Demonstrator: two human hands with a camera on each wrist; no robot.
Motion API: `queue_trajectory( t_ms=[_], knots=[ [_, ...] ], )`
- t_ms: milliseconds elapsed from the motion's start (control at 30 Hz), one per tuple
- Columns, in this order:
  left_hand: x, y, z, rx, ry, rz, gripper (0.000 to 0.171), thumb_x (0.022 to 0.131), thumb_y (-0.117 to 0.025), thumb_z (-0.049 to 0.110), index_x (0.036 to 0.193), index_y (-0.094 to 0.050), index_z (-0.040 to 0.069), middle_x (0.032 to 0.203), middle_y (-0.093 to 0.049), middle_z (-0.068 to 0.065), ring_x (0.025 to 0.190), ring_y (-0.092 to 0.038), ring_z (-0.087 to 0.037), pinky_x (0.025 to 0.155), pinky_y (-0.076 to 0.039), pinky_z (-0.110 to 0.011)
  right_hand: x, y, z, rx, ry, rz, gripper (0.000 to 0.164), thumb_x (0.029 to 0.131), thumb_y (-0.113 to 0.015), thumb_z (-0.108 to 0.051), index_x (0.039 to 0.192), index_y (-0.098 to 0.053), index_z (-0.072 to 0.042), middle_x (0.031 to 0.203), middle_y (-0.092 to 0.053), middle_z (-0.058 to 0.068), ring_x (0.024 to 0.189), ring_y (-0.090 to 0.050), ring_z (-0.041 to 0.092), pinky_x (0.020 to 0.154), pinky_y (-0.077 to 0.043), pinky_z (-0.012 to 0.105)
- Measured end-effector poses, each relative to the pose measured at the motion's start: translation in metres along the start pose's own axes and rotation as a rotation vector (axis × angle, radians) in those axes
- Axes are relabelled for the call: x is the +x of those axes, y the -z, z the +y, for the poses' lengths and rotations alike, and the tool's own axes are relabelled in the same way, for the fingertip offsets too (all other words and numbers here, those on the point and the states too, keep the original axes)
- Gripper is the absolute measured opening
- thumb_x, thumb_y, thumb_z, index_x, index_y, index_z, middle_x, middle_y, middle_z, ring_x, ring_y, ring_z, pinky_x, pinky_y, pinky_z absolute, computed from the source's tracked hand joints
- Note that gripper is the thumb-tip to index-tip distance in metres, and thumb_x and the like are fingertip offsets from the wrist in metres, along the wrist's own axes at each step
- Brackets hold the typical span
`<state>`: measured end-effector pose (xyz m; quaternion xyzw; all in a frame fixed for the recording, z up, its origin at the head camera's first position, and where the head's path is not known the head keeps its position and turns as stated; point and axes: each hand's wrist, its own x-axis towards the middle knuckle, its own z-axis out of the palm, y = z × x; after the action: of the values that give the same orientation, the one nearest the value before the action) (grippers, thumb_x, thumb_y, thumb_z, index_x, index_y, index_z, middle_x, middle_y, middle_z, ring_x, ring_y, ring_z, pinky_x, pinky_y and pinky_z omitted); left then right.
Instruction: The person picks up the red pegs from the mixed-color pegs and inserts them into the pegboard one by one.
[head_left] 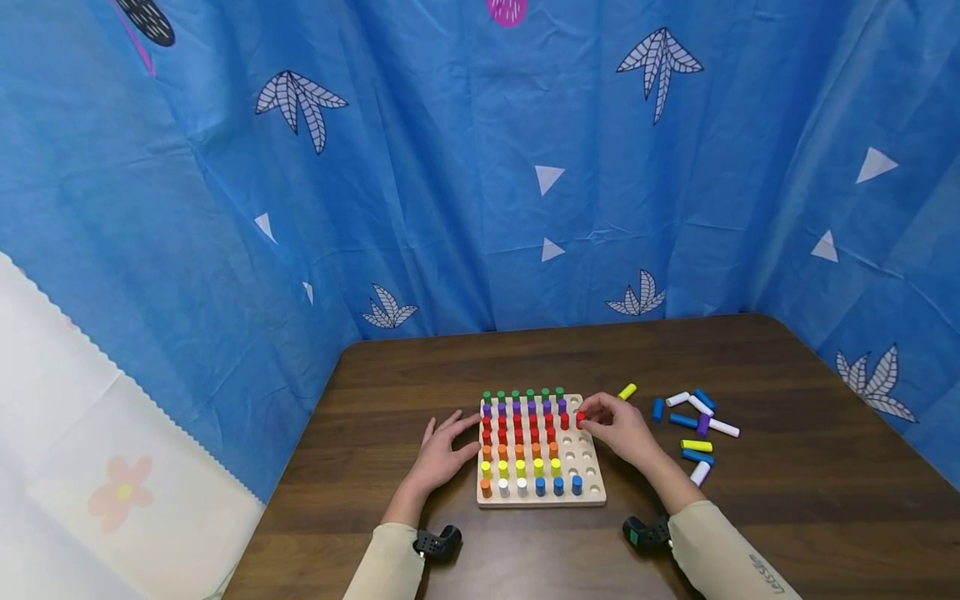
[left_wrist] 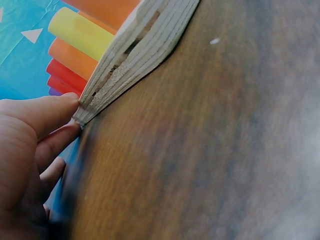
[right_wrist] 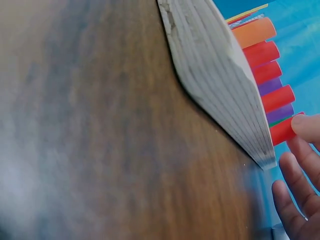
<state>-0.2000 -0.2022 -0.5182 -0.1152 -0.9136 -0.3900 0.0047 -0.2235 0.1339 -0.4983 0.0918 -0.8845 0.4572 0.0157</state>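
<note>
A pale wooden pegboard (head_left: 542, 503) holds rows of round pegs, among them green, purple, red, orange, yellow, white and blue ones. My right hand (head_left: 617, 427) pinches a red peg (head_left: 581, 419) between thumb and index finger at the board's right edge, in the third row from the back. In the right wrist view this peg (right_wrist: 283, 132) stands upright against the board's top, and the other fingers spread away from it. My left hand (head_left: 441, 460) rests at the board's left side. Its thumb (left_wrist: 62, 102) and index fingertip touch the edge in the left wrist view.
Several loose blue, white and yellow pegs (head_left: 697, 446) and a purple peg (head_left: 702, 426) lie right of the board. One yellow peg (head_left: 627, 391) lies behind my right hand. The brown wooden table (head_left: 405, 375) ends at a blue patterned curtain (head_left: 450, 208).
</note>
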Motion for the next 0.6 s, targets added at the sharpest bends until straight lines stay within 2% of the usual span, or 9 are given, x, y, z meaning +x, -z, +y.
queue_trajectory(
  t_ms=[200, 600],
  knots=[
    [0.0003, 0.0001, 0.0, 0.007, -0.009, 0.003, 0.047, 0.095, -0.067, 0.03, 0.141, -0.059, 0.021, 0.15, -0.052, -0.011, 0.149, -0.035, -0.034, 0.123, -0.002, -0.065, 0.0, 0.0015, -0.001, -0.004, -0.008, 0.005, 0.019, 0.089, -0.074, -0.011, 0.107, -0.067, -0.012, 0.102, -0.07, 0.006, 0.086, -0.061, 0.018, 0.076, -0.053, 0.022],
    [-0.0003, -0.0003, -0.0015, 0.003, 0.028, -0.004, 0.048, 0.095, -0.067, 0.031, 0.142, -0.058, 0.022, 0.152, -0.05, -0.01, 0.151, -0.033, -0.032, 0.124, 0.001, -0.063, -0.0051, 0.005, -0.0044, -0.037, 0.003, 0.024, 0.021, 0.09, -0.073, -0.013, 0.11, -0.066, -0.013, 0.106, -0.07, 0.006, 0.089, -0.061, 0.019, 0.081, -0.054, 0.026]
  ],
)
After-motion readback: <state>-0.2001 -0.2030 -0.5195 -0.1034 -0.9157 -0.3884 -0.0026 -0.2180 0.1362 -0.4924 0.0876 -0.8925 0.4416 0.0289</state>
